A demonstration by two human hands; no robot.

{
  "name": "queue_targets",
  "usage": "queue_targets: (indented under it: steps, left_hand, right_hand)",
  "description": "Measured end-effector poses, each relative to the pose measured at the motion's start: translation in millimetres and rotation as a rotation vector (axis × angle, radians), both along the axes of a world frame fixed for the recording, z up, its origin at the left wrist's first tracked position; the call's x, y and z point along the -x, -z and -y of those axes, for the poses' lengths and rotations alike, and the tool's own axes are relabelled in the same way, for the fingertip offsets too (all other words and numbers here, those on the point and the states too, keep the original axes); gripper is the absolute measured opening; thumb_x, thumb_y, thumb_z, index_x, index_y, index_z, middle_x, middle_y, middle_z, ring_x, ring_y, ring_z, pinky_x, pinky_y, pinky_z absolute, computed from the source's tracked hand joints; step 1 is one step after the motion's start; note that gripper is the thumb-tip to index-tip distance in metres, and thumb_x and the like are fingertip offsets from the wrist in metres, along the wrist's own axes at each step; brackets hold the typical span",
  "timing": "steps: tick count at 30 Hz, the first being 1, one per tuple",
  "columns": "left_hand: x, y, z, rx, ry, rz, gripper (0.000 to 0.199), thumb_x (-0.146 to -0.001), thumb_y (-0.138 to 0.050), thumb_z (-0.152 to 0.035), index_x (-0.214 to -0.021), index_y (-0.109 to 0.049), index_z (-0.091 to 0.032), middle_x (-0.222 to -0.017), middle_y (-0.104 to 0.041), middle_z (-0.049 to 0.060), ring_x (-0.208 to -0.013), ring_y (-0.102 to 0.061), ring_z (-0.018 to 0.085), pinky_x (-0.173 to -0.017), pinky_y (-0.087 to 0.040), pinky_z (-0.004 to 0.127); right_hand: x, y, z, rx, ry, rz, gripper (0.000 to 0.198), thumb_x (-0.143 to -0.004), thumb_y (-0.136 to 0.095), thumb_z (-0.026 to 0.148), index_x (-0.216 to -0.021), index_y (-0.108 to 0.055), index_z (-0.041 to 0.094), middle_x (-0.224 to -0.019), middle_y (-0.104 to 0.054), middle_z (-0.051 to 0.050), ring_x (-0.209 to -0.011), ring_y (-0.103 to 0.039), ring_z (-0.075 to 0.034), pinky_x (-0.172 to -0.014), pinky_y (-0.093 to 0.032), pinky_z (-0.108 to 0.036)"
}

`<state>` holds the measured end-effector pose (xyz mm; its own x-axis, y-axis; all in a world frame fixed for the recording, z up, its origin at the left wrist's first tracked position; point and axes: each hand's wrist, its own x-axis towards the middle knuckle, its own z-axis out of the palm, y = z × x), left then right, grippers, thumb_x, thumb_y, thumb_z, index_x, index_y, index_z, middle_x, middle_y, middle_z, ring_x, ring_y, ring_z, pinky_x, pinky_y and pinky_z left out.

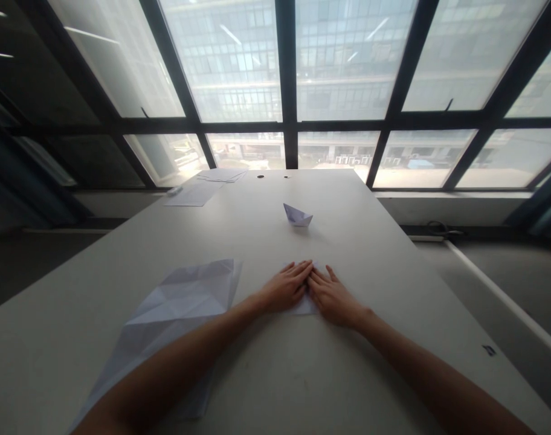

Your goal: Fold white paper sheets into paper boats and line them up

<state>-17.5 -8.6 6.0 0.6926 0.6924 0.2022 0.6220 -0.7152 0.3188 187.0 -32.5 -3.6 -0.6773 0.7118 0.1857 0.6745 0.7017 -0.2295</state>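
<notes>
Both hands lie flat on a small folded sheet of white paper (305, 306) on the table, mostly covered by them. My left hand (288, 286) has its fingers stretched toward the right, pressing on the paper. Fingertips of my right hand (333, 297) meet those of the left over the sheet, its thumb raised apart. Neither hand is wrapped round anything. Just beyond them stands a folded paper boat (298, 215). Creased white sheets (180, 296) lie to the left, partly under my left forearm.
The long white table (348, 241) runs toward a wall of windows (239, 66) with dark frames. More paper (194, 194) lies at its far left. Two dark holes show near the far edge. A small dark sticker (489, 350) is by the right edge.
</notes>
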Motion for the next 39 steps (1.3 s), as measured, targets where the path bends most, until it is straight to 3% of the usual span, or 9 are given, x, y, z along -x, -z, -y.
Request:
queue_targets:
  steps: [4, 9, 16, 19, 22, 25, 28, 34, 39]
  left_hand:
    - [1.7, -1.4, 1.8, -0.013, 0.007, -0.132, 0.069, -0.097, -0.044, -0.045, -0.156, -0.021, -0.017, -0.161, -0.019, 0.014, -0.149, -0.017, 0.027, -0.121, -0.018, 0.045]
    - [2.4, -5.0, 4.1, -0.030, -0.054, -0.156, 0.054, -0.098, -0.041, -0.051, -0.149, -0.036, -0.033, -0.160, -0.026, 0.005, -0.147, -0.025, 0.028, -0.118, -0.023, 0.047]
    - [0.9, -2.0, 5.5, -0.059, -0.157, -0.192, 0.057, -0.099, -0.038, -0.050, -0.151, -0.033, -0.027, -0.158, -0.031, 0.006, -0.146, -0.028, 0.024, -0.118, -0.023, 0.044]
    - [1.3, 0.2, 3.4, -0.034, -0.156, -0.209, 0.062, -0.100, -0.034, -0.049, -0.154, -0.026, -0.020, -0.160, -0.025, 0.008, -0.149, -0.020, 0.023, -0.121, -0.016, 0.043]
    - [2.0, 0.1, 1.5, -0.025, -0.122, -0.232, 0.062, -0.101, -0.031, -0.050, -0.155, -0.022, -0.020, -0.162, -0.020, 0.008, -0.150, -0.015, 0.023, -0.122, -0.012, 0.045]
    - [2.9, -3.0, 1.2, -0.015, -0.063, -0.259, 0.066, -0.100, -0.030, -0.053, -0.156, -0.016, -0.021, -0.163, -0.015, 0.008, -0.150, -0.012, 0.024, -0.122, -0.009, 0.047]
    - [3.1, -7.4, 2.2, -0.002, -0.042, -0.276, 0.068, -0.100, -0.030, -0.056, -0.157, -0.013, -0.022, -0.163, -0.011, 0.007, -0.151, -0.010, 0.024, -0.121, -0.008, 0.048]
    - [3.2, -9.2, 4.1, 0.012, -0.050, -0.285, 0.068, -0.099, -0.031, -0.056, -0.157, -0.014, -0.024, -0.163, -0.012, 0.007, -0.151, -0.010, 0.024, -0.121, -0.009, 0.048]
    - [3.0, -7.3, 5.4, 0.004, -0.043, -0.271, 0.069, -0.099, -0.031, -0.057, -0.157, -0.013, -0.024, -0.163, -0.014, 0.007, -0.150, -0.012, 0.025, -0.121, -0.010, 0.048]
  right_hand:
    - [-1.9, 2.5, -3.4, -0.020, 0.273, 0.024, 0.052, -0.099, -0.032, 0.021, -0.148, -0.038, 0.005, -0.154, -0.034, -0.020, -0.147, -0.024, -0.030, -0.118, -0.010, -0.058]
    - [-6.3, 3.1, -10.6, 0.004, 0.444, 0.023, 0.051, -0.099, -0.035, 0.027, -0.145, -0.043, 0.005, -0.154, -0.036, -0.021, -0.146, -0.025, -0.033, -0.116, -0.015, -0.060]
    - [-5.9, -2.4, -7.6, -0.014, 0.139, -0.012, 0.056, -0.092, -0.037, 0.014, -0.148, -0.040, 0.010, -0.159, -0.027, -0.014, -0.150, -0.013, -0.025, -0.119, -0.012, -0.052]
    - [0.0, -5.3, 0.3, 0.030, 0.025, -0.122, 0.050, -0.094, -0.040, 0.021, -0.144, -0.047, 0.015, -0.152, -0.043, -0.013, -0.145, -0.030, -0.023, -0.120, -0.013, -0.051]
    - [1.9, -4.0, -4.5, 0.078, 0.087, -0.335, 0.037, -0.096, -0.039, 0.025, -0.121, -0.066, 0.020, -0.128, -0.066, -0.009, -0.124, -0.056, -0.021, -0.115, -0.029, -0.045]
    - [-0.8, -0.5, -33.1, 0.109, 0.331, -0.479, 0.035, -0.095, -0.041, 0.025, -0.112, -0.069, 0.016, -0.114, -0.072, -0.011, -0.107, -0.065, -0.020, -0.099, -0.047, -0.033]
    - [-2.2, -0.8, -80.1, 0.097, 0.540, -0.328, 0.039, -0.092, -0.040, 0.020, -0.122, -0.065, 0.013, -0.120, -0.070, -0.010, -0.112, -0.062, -0.019, -0.099, -0.045, -0.028]
    - [11.6, -6.3, -160.8, 0.063, 0.662, -0.213, 0.040, -0.091, -0.045, 0.024, -0.124, -0.063, 0.013, -0.136, -0.056, -0.017, -0.125, -0.047, -0.033, -0.102, -0.038, -0.047]
    - [31.9, 3.7, -173.1, 0.035, 0.603, -0.140, 0.039, -0.093, -0.043, 0.027, -0.126, -0.061, 0.016, -0.142, -0.050, -0.016, -0.132, -0.039, -0.031, -0.108, -0.029, -0.049]
